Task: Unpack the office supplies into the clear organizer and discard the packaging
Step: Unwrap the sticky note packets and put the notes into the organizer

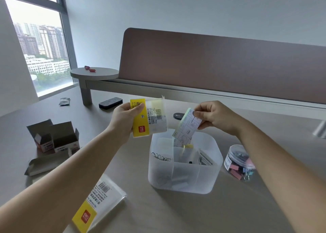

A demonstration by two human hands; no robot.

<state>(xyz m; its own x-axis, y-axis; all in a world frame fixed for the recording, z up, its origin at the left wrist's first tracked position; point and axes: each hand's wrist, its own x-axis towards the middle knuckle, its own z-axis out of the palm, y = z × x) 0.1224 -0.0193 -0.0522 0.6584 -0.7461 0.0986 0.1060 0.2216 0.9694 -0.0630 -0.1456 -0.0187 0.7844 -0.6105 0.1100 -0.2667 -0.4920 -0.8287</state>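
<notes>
head view
left hand: my left hand (126, 117) grips a clear wrapper with a yellow band (149, 117), thumb across the yellow part, held up above the near-left corner of the organizer.
right hand: my right hand (214, 115) pinches a pale sticky-note pad (187, 126) by its upper edge; the pad hangs tilted, its lower end dipping into the organizer.
clear organizer: the clear organizer (183, 183) sits on the desk (176, 213) just below both hands; paper clips (161, 157) lie in its left compartment.
left of my grip: opened cardboard boxes (54, 137); another yellow-banded packet (98, 206) lies nearer me.
right of my grip: a jar of coloured binder clips (240, 162) stands just beside the organizer.
</notes>
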